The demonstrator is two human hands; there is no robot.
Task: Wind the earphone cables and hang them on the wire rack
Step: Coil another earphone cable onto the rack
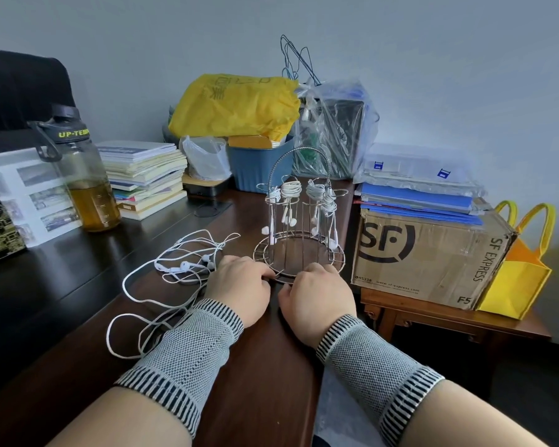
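On the dark wooden desk [62,262], your left hand [239,287] and right hand [317,293] each grip the round silver wire rack [299,221] by its near base rim. Four wound white earphone bundles [291,190] hang there; loose white earphone cables [175,272] lie left. Grey wall [433,59] behind.

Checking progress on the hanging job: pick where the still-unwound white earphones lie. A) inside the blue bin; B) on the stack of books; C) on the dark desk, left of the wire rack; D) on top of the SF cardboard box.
C: the loose white earphones sprawl on the desk left of the wire rack.
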